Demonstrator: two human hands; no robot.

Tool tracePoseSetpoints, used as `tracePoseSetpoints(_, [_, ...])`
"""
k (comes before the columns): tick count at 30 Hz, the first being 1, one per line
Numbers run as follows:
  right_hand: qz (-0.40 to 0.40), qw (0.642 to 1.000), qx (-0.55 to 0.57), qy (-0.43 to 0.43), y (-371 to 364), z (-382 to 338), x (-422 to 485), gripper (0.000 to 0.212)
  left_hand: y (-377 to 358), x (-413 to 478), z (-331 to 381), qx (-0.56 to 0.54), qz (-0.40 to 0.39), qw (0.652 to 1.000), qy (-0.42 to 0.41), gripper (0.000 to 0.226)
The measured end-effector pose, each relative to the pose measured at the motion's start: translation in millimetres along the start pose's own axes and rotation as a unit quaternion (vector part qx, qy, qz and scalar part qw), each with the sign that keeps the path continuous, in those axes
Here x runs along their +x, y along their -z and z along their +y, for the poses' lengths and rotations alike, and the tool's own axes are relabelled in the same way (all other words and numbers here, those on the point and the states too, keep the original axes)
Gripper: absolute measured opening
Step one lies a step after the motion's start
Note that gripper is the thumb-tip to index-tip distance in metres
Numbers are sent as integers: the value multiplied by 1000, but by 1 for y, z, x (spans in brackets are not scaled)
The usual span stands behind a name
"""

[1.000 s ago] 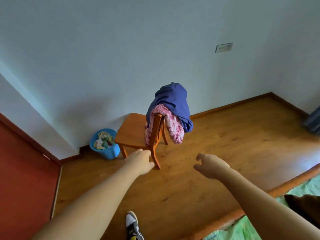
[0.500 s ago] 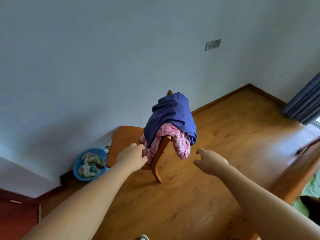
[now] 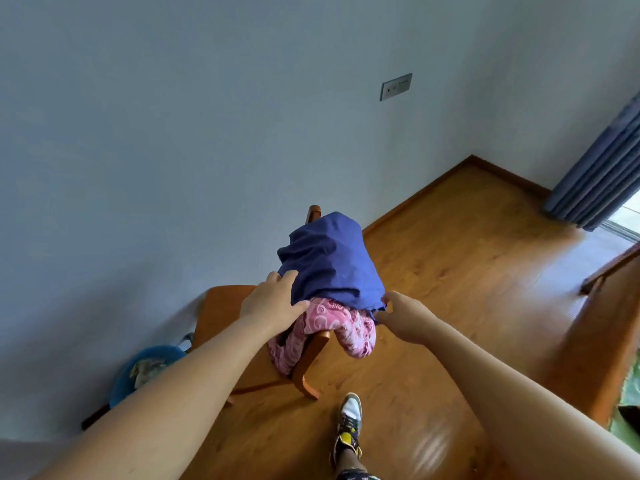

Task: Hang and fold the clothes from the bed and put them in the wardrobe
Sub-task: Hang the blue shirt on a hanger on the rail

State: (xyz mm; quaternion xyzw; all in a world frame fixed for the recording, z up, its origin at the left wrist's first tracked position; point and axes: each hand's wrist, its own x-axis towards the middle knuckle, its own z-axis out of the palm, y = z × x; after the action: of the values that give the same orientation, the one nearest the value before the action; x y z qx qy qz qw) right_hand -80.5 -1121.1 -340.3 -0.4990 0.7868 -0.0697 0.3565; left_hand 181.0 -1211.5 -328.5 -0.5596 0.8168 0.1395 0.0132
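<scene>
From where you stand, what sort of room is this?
Probably a bedroom: clothes draped over a wooden chair, a curtain by the window, and what looks like the edge of a bed.

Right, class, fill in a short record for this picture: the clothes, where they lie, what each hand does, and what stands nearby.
Top layer: blue garment, draped over the chair back
Under it: pink patterned garment, hanging down both sides
Support: wooden chair, beside the wall
Left hand: left hand lies on the blue garment's left edge
Right hand: right hand pinches its lower right corner
Nearby: blue basket holding cloth, on the floor left of the chair; curtain at far right
</scene>
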Motion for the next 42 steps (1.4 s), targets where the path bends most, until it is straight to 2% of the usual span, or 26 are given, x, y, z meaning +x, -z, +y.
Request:
tracePoseSetpoints(3, [-10, 987, 148, -62, 5, -6, 52, 49, 4, 58, 8, -4, -27, 1000, -2, 77])
tracePoseSetpoints(7, [-24, 965, 226, -128, 9, -10, 107, 58, 9, 127, 23, -11, -70, 998, -2, 84])
tracePoseSetpoints(9, [-45, 935, 301, -184, 8, -13, 128, 58, 7, 155, 34, -19, -75, 997, -12, 87])
tracePoseSetpoints(12, [-82, 866, 401, -286, 6, -16, 153, 57, -3, 184, 51, -10, -111, 994, -24, 84])
tracePoseSetpoints(15, [-132, 800, 467, -353, -2, -17, 168, 57, -15, 196, 61, 26, -138, 989, -43, 68])
tracePoseSetpoints(18, [-147, 763, 496, -388, -15, -15, 178, 58, -16, 205, 61, 45, -109, 990, -71, 44])
tracePoseSetpoints(20, [-110, 761, 513, -382, -24, -13, 184, 51, -13, 210, 58, 41, -104, 989, -91, 30])
tracePoseSetpoints(22, [-48, 771, 536, -341, -32, -10, 189, 40, -11, 212, 54, 18, -112, 989, -99, 21])
tracePoseSetpoints(24, [28, 755, 572, -319, -33, -10, 190, 28, -12, 210, 50, 0, -121, 988, -93, 18])
tracePoseSetpoints(26, [84, 715, 620, -313, -25, -15, 186, 11, -13, 209, 48, 3, -130, 988, -79, 17])
tracePoseSetpoints(28, [109, 675, 661, -309, -12, -26, 179, 7, -12, 209, 46, 21, -134, 988, -77, 18])
tracePoseSetpoints(29, [116, 654, 684, -302, -4, -35, 174, 5, -11, 208, 44, 21, -113, 989, -89, 19])
tracePoseSetpoints(31, [104, 606, 743, -266, 12, -55, 161, 15, -6, 206, 40, -31, -21, 988, -152, 18])
tracePoseSetpoints(33, [82, 575, 784, -220, 26, -76, 142, 32, 7, 201, 37, -176, 9, 964, -201, 22])
tracePoseSetpoints(34, [83, 571, 790, -205, 31, -86, 133, 37, 17, 198, 37, -262, -9, 944, -200, 29])
tracePoseSetpoints(36, [104, 579, 788, -183, 38, -105, 113, 40, 40, 192, 42, -389, -51, 908, -143, 40])
tracePoseSetpoints(38, [137, 614, 763, -147, 40, -125, 91, 34, 56, 190, 45, -487, -119, 862, -74, 39])
tracePoseSetpoints(40, [197, 661, 717, -102, 34, -138, 70, 21, 66, 186, 44, -534, -227, 813, -56, 37])
tracePoseSetpoints(42, [251, 698, 668, -57, 24, -144, 45, 16, 70, 178, 44, -512, -286, 805, -83, 23])
